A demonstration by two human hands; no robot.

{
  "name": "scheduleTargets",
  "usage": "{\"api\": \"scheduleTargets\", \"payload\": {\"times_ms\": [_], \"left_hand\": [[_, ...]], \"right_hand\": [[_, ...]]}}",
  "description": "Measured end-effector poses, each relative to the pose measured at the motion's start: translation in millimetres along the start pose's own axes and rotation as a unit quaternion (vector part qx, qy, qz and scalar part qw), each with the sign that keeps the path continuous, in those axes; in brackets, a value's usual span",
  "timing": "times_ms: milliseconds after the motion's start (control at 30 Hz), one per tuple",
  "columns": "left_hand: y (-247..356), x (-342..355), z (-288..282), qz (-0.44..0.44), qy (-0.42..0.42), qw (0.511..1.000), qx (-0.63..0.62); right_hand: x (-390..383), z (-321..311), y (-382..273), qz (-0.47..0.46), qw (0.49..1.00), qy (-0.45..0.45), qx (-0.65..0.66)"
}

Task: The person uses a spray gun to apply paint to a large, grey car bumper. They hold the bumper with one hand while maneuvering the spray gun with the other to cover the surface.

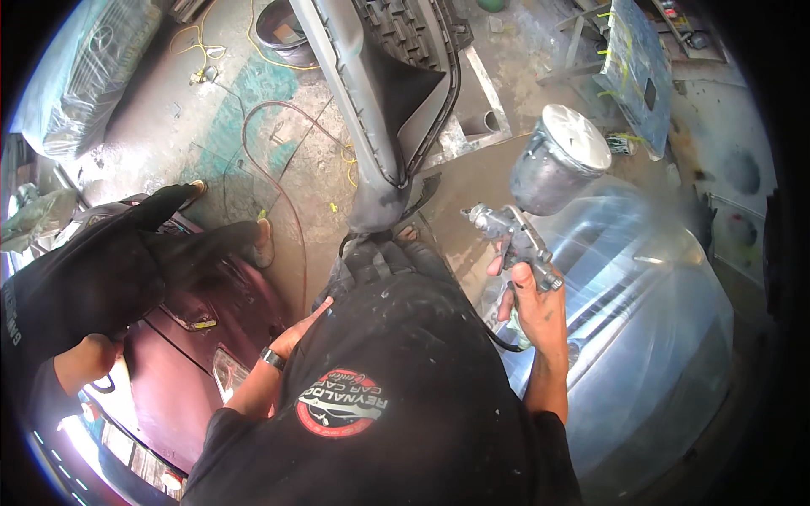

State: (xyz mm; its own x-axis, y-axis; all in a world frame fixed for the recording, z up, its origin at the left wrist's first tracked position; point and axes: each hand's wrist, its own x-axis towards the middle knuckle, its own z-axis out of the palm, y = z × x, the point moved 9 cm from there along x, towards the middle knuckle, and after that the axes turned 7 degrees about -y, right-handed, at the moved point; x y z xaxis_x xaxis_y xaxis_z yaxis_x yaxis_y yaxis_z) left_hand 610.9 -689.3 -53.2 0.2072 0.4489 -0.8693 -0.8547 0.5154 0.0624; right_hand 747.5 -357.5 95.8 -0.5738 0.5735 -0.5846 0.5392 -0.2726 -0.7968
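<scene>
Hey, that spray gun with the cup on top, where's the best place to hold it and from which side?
Grip the spray gun by its handle, below the body, coming up from underneath, as the right hand does now. The big metal cup sits on top and makes it top-heavy, and the nozzle points left, so the handle is the only free part that probably keeps it steady.

Counted: one spray gun (521,240) with one cup (558,160), right of centre; two plastic-wrapped panels (650,337), upper left and right; one maroon panel (198,354), lower left; one grey bumper (380,93), top centre.
</scene>
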Motion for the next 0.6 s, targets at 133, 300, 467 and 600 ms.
{"api": "scheduleTargets", "payload": {"times_ms": [133, 300, 467, 600], "left_hand": [[-11, -2, 5, 0.022, 0.017, 1.0, -0.001], [-65, 20, -30, 0.008, -0.014, 0.999, -0.035], [-81, -16, -2, 0.027, 0.078, 0.995, 0.061], [-95, -32, 1, 0.04, 0.134, 0.958, 0.25]], "right_hand": [[-13, -8, 13, -0.049, 0.997, -0.002, 0.063], [-19, -16, 63, -0.045, 0.997, -0.014, 0.055], [-18, -7, 116, -0.057, 0.982, -0.045, 0.174], [-26, -12, 149, -0.066, 0.989, -0.054, 0.117]]}}
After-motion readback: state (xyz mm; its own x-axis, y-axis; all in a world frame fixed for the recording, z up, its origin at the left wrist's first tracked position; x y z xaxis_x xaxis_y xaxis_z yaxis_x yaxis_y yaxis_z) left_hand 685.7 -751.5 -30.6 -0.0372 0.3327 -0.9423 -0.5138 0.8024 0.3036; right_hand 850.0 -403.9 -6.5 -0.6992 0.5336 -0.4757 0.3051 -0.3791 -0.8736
